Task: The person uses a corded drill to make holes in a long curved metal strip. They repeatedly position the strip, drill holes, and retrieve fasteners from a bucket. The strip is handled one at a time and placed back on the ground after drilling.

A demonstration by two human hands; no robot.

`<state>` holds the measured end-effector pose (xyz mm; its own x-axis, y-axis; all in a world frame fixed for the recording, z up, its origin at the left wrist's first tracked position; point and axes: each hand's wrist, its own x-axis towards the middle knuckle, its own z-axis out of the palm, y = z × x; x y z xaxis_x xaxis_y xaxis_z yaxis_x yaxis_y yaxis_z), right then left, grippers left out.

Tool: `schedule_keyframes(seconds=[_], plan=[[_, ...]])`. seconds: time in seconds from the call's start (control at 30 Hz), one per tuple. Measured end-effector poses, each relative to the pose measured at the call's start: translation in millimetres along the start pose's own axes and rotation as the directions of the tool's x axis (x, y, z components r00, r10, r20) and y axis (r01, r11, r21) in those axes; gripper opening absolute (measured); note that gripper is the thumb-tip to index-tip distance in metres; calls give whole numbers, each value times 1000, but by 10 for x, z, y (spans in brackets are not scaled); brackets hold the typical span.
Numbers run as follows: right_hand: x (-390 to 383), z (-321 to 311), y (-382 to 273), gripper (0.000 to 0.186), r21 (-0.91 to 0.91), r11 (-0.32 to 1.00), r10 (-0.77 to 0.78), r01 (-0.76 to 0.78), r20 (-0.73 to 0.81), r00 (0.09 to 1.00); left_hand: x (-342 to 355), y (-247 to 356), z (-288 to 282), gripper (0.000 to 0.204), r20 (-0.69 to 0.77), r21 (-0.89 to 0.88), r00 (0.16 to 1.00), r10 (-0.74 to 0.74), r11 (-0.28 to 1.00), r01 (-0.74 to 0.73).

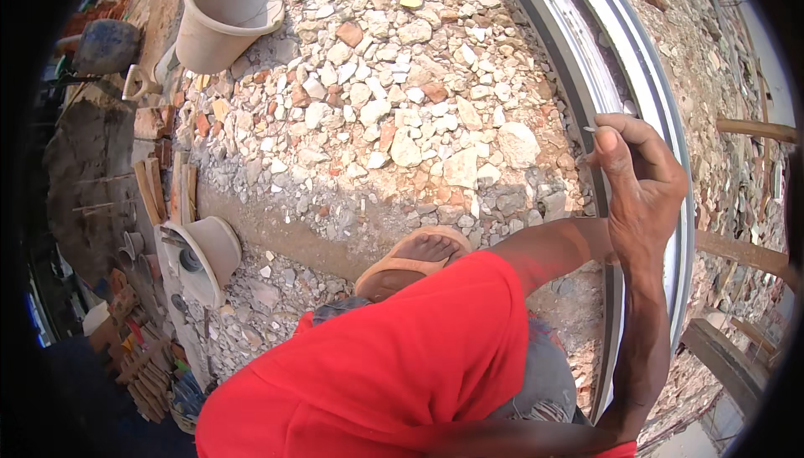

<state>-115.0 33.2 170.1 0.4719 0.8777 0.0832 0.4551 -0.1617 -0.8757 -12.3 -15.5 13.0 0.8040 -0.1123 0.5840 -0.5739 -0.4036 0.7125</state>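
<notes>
My right hand [645, 186] is raised over a long frame of white and dark grey bars [586, 69], which curves down the right of the view. Its thumb and forefinger are pinched together on a small thin pale piece [590, 129], too small to name. My left forearm [561, 244] reaches from the red sleeve [494, 299] toward the frame and passes behind my right wrist. The left hand is hidden there, so its fingers cannot be made out.
Broken stones and rubble [402, 115] cover the ground beside my sandalled foot [419, 261]. A pale bucket [226, 23] stands at the far left, another bucket [213, 261] lies tipped nearer. Bricks [152, 123] and wood pieces [151, 190] lie at left; wooden beams [729, 366] stick out at right.
</notes>
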Motion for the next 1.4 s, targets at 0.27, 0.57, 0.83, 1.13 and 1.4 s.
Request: schedule_keyframes(seconds=[0.27,0.57,0.83,1.13,1.4], plan=[[-996,-1276,1939,37,-372,921,-116,-113,-542,833,22,-280,-45,31,157,-181,959,-237,948,264],[-1327,-1482,2424,38,51,945,289,-323,-591,753,331,-439,-49,56,396,-328,828,-396,782,530],[-1563,-1376,2298,44,106,939,341,-329,-424,839,119,-447,-156,58,531,-417,802,-273,739,528],[-1703,-1633,2182,102,-749,471,582,-466,-133,802,48,-159,-326,38,253,-514,895,-368,733,446],[-1886,-1503,2327,93,-762,492,335,-420,-280,900,-2886,1236,-2298,34,-674,-240,464,-574,765,598]])
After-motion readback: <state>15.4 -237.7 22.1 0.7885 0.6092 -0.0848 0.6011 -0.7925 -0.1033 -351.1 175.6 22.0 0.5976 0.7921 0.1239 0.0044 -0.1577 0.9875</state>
